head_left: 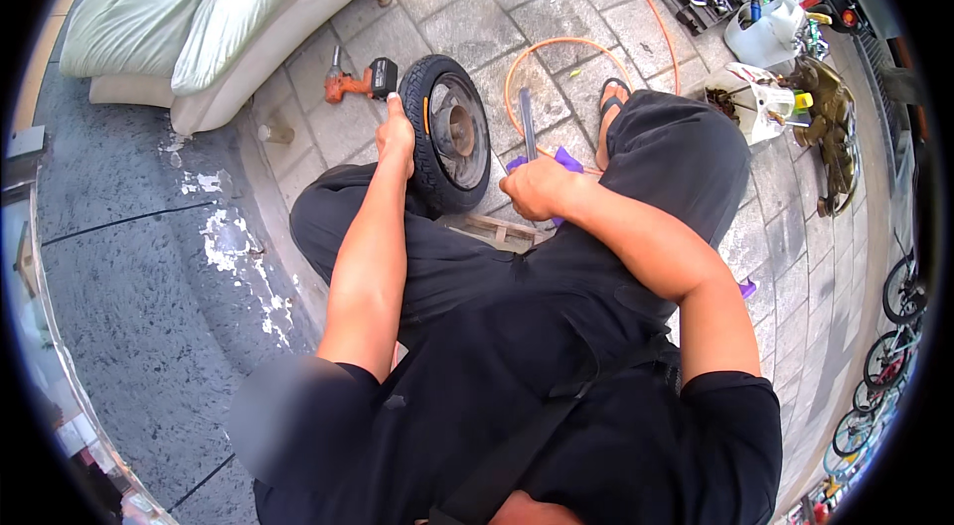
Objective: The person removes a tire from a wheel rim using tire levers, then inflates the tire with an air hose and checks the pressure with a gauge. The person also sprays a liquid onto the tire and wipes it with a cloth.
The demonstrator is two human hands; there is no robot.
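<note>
Wheel held on edge between the person's knees
Its black tyre has a patterned tread with an orange stripe, around a dull grey rim and a rusty-brown hub. The left hand grasps the tyre's left side; the right hand is clenched around a metal bar, apart from the wheel.
</note>
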